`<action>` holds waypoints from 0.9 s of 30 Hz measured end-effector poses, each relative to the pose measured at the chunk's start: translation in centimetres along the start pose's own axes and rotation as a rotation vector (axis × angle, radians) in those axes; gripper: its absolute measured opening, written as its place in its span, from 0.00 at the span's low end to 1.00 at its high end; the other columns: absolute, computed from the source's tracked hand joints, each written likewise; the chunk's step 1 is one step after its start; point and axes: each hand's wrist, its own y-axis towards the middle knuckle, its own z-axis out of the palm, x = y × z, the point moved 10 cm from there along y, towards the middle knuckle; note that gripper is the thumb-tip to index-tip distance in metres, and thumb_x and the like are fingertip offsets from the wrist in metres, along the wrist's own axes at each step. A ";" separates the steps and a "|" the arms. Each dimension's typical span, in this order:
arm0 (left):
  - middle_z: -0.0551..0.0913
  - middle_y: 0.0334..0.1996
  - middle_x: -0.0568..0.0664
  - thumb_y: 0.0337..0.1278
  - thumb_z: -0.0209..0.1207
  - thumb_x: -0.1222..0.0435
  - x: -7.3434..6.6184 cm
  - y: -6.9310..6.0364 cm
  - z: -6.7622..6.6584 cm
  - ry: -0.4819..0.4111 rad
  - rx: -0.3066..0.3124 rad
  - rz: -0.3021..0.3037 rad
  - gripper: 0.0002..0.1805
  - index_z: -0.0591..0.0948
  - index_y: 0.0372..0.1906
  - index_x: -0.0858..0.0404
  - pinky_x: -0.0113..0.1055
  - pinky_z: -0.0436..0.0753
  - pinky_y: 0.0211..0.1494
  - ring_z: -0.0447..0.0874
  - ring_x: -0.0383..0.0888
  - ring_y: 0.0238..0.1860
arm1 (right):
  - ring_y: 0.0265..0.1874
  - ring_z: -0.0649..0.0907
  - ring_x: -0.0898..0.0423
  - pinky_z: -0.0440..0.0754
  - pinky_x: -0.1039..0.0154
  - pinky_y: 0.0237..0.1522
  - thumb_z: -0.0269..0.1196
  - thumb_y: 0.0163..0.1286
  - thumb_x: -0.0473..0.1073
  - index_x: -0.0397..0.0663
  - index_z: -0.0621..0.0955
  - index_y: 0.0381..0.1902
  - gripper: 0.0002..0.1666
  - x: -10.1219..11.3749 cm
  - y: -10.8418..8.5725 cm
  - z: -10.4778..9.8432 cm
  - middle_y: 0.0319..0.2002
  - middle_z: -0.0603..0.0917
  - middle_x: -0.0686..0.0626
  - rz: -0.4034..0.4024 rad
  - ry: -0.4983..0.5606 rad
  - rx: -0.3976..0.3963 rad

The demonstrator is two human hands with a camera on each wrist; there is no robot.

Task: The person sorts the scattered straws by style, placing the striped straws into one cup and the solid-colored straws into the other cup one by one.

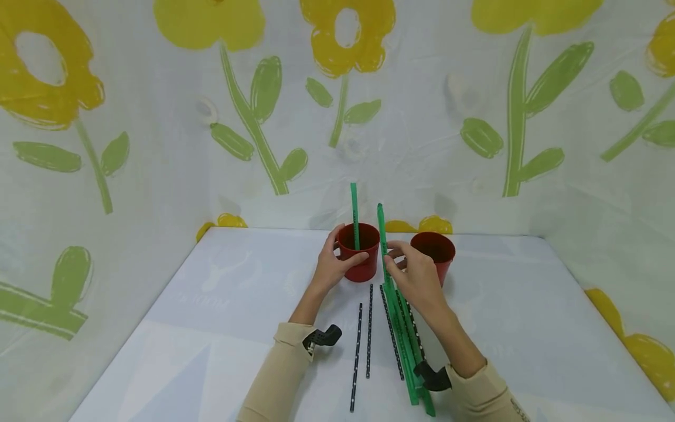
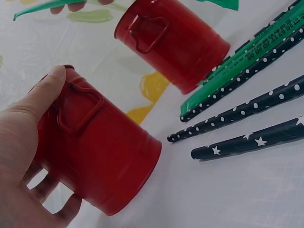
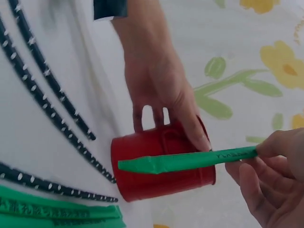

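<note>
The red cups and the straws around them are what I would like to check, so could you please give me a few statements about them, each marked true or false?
1. The left hand grips a red cup with an upright green straw in it. True.
2. The right hand holds a black straw. False: it holds another green straw.
3. The other red cup lies on its side. False: it stands upright.
4. One black straw on the table has white stars. True: the star-patterned straw lies apart from the bundle.
5. No green straws lie on the table. False: several green straws lie there.
</note>
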 end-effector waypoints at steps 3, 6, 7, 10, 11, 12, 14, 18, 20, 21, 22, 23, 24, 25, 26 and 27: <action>0.68 0.70 0.51 0.55 0.68 0.58 -0.4 -0.2 0.0 0.010 0.006 0.003 0.47 0.56 0.76 0.52 0.50 0.78 0.64 0.64 0.53 0.70 | 0.29 0.87 0.53 0.86 0.68 0.28 0.63 0.69 0.43 0.45 0.81 0.53 0.16 0.1 0.2 -0.2 0.41 0.88 0.44 0.017 0.083 0.002; 0.69 0.69 0.46 0.53 0.69 0.54 0.2 0.0 0.0 0.011 -0.015 0.016 0.47 0.57 0.75 0.46 0.49 0.80 0.63 0.65 0.50 0.69 | 0.31 0.88 0.51 0.84 0.70 0.26 0.63 0.69 0.44 0.45 0.82 0.52 0.16 0.6 1.0 -0.5 0.43 0.88 0.44 0.011 0.106 -0.016; 0.69 0.68 0.44 0.52 0.70 0.52 0.7 0.2 0.0 0.009 -0.023 0.021 0.47 0.57 0.75 0.44 0.49 0.80 0.62 0.65 0.48 0.68 | 0.32 0.88 0.51 0.84 0.70 0.26 0.63 0.70 0.44 0.45 0.82 0.52 0.16 0.9 1.3 -0.6 0.43 0.88 0.44 0.002 0.104 -0.025; 0.69 0.68 0.42 0.51 0.70 0.50 1.1 0.4 0.0 0.010 -0.034 0.023 0.47 0.57 0.74 0.41 0.48 0.81 0.62 0.65 0.47 0.68 | 0.35 0.88 0.51 0.85 0.69 0.27 0.63 0.70 0.45 0.45 0.82 0.52 0.16 1.8 2.4 -1.1 0.44 0.88 0.44 -0.017 0.102 -0.052; 0.70 0.68 0.42 0.51 0.70 0.50 1.2 0.4 -0.1 0.010 -0.036 0.023 0.47 0.57 0.74 0.41 0.48 0.81 0.61 0.65 0.47 0.68 | 0.36 0.89 0.50 0.85 0.68 0.27 0.63 0.70 0.45 0.44 0.82 0.52 0.16 2.0 2.8 -1.3 0.45 0.88 0.44 -0.022 0.110 -0.061; 0.70 0.68 0.42 0.51 0.70 0.49 1.2 0.4 -0.1 0.010 -0.037 0.022 0.47 0.57 0.74 0.42 0.48 0.81 0.61 0.65 0.48 0.68 | 0.36 0.89 0.50 0.85 0.68 0.27 0.63 0.70 0.45 0.44 0.82 0.52 0.16 2.3 3.1 -1.5 0.45 0.88 0.44 -0.027 0.118 -0.069; 0.70 0.68 0.42 0.50 0.70 0.49 1.2 0.4 -0.1 0.012 -0.037 0.020 0.48 0.57 0.74 0.42 0.48 0.80 0.62 0.65 0.48 0.69 | 0.37 0.89 0.50 0.85 0.68 0.28 0.62 0.70 0.46 0.45 0.81 0.53 0.17 2.7 3.8 -1.8 0.46 0.88 0.44 -0.029 0.131 -0.083; 0.70 0.67 0.41 0.50 0.70 0.49 1.2 0.5 -0.1 0.007 -0.037 0.010 0.47 0.57 0.74 0.39 0.49 0.80 0.63 0.65 0.47 0.69 | 0.37 0.89 0.50 0.86 0.67 0.28 0.61 0.71 0.46 0.44 0.81 0.53 0.17 3.4 5.1 -2.3 0.46 0.87 0.44 -0.039 0.152 -0.099; 0.70 0.67 0.41 0.51 0.70 0.49 1.2 0.5 -0.1 0.004 -0.035 0.004 0.47 0.57 0.74 0.38 0.48 0.79 0.63 0.65 0.46 0.69 | 0.37 0.89 0.50 0.86 0.66 0.28 0.61 0.72 0.46 0.44 0.81 0.54 0.17 3.7 5.7 -2.5 0.46 0.87 0.44 -0.046 0.150 -0.109; 0.70 0.67 0.41 0.51 0.70 0.50 1.2 0.6 -0.1 0.005 -0.034 0.000 0.47 0.57 0.74 0.38 0.48 0.79 0.64 0.65 0.46 0.69 | 0.36 0.89 0.50 0.86 0.65 0.28 0.61 0.72 0.46 0.43 0.81 0.53 0.17 3.8 6.0 -2.6 0.46 0.87 0.44 -0.051 0.150 -0.114; 0.70 0.68 0.42 0.51 0.70 0.51 1.2 0.5 -0.1 0.004 -0.033 -0.003 0.47 0.57 0.74 0.39 0.49 0.79 0.64 0.65 0.47 0.69 | 0.36 0.89 0.50 0.87 0.64 0.28 0.61 0.72 0.46 0.43 0.81 0.53 0.17 3.9 6.3 -2.6 0.46 0.87 0.44 -0.054 0.150 -0.118; 0.70 0.68 0.43 0.52 0.70 0.52 1.1 0.5 -0.1 0.004 -0.030 -0.007 0.47 0.57 0.74 0.39 0.49 0.79 0.64 0.65 0.47 0.69 | 0.36 0.89 0.50 0.87 0.63 0.28 0.61 0.72 0.45 0.42 0.81 0.53 0.17 3.9 6.5 -2.7 0.46 0.87 0.43 -0.058 0.150 -0.124; 0.69 0.69 0.44 0.53 0.70 0.53 1.0 0.4 -0.1 0.007 -0.028 -0.012 0.47 0.56 0.75 0.41 0.50 0.78 0.65 0.65 0.48 0.70 | 0.36 0.89 0.49 0.87 0.62 0.29 0.61 0.72 0.45 0.42 0.81 0.53 0.17 4.0 6.8 -2.7 0.45 0.87 0.43 -0.059 0.150 -0.128; 0.69 0.69 0.46 0.53 0.69 0.54 0.6 0.3 -0.1 0.006 -0.024 -0.015 0.47 0.56 0.75 0.43 0.50 0.78 0.64 0.65 0.50 0.70 | 0.35 0.90 0.49 0.87 0.61 0.29 0.61 0.72 0.45 0.42 0.81 0.53 0.17 4.0 7.0 -2.7 0.45 0.87 0.43 -0.058 0.149 -0.132; 0.69 0.69 0.48 0.54 0.69 0.55 0.2 0.1 -0.1 0.007 -0.019 -0.018 0.47 0.56 0.75 0.45 0.50 0.78 0.64 0.64 0.51 0.70 | 0.35 0.90 0.49 0.88 0.61 0.30 0.61 0.72 0.45 0.42 0.81 0.52 0.17 3.9 7.1 -2.7 0.45 0.88 0.43 -0.057 0.148 -0.137; 0.68 0.70 0.49 0.54 0.69 0.56 -0.3 -0.1 -0.1 0.008 -0.013 -0.020 0.47 0.55 0.76 0.47 0.51 0.78 0.64 0.64 0.52 0.71 | 0.35 0.90 0.49 0.88 0.60 0.30 0.61 0.72 0.45 0.42 0.82 0.52 0.16 3.9 7.3 -2.8 0.45 0.88 0.43 -0.056 0.149 -0.142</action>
